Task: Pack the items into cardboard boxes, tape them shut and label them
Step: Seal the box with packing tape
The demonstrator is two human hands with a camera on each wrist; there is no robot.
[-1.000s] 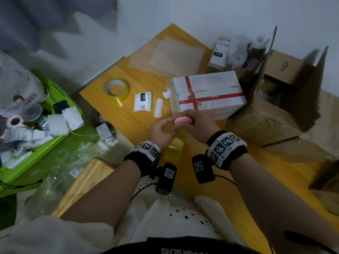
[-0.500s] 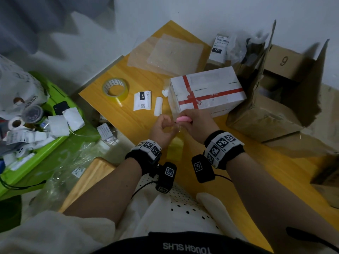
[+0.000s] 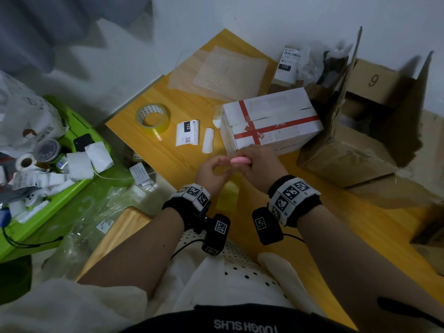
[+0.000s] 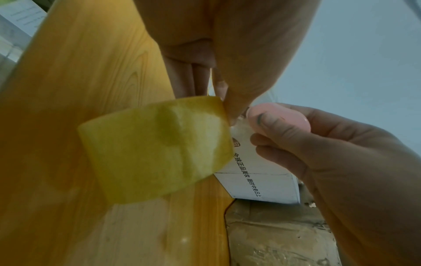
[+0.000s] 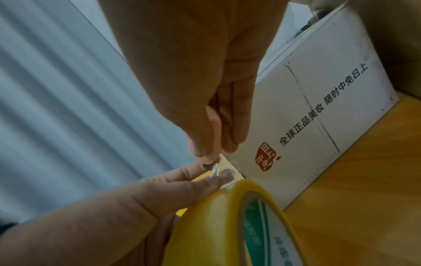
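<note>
Left hand [image 3: 212, 173] pinches roll [image 5: 230, 225] tape end, right hand [image 3: 258, 165] grips pink cutter [image 3: 241, 160] at box's [image 3: 271, 121] 7 o'clock; tape light, sticky, floppy—hold edges.

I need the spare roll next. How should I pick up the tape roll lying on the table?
From above, likely: the tape roll lies flat on the table, core up. Pinch its wall, thumb inside the core, fingers on the outer band.
</note>
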